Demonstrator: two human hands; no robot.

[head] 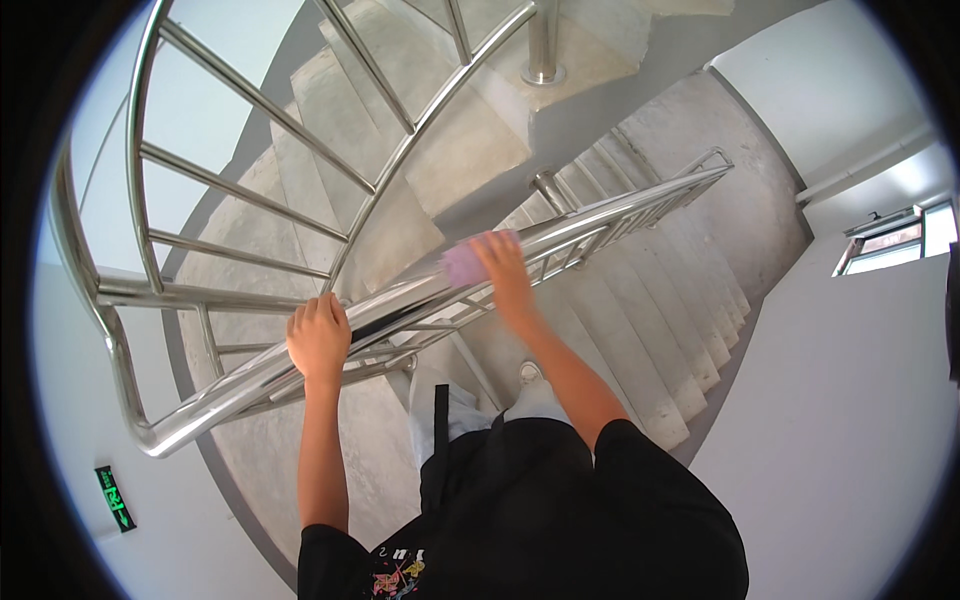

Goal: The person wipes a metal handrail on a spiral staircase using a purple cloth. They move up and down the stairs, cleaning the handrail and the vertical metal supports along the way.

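A polished metal handrail [405, 296] slants across the view from lower left to upper right. My left hand [320, 337] is closed over this rail, left of centre, near where another railing joins it. Further up the same rail, my right hand [501, 266] presses a folded purple cloth [466, 262] onto the top of the tube. The cloth is slightly blurred and wraps partly over the rail. My right palm is hidden, as are the fingertips of my left hand.
Concrete stairs [637, 322] run down on the right to a landing [697, 127]. More steps [465, 142] lie beyond the rail, beside a curved metal balustrade [442, 97]. A green exit sign [115, 499] hangs on the left wall; a small window [892, 236] is at right.
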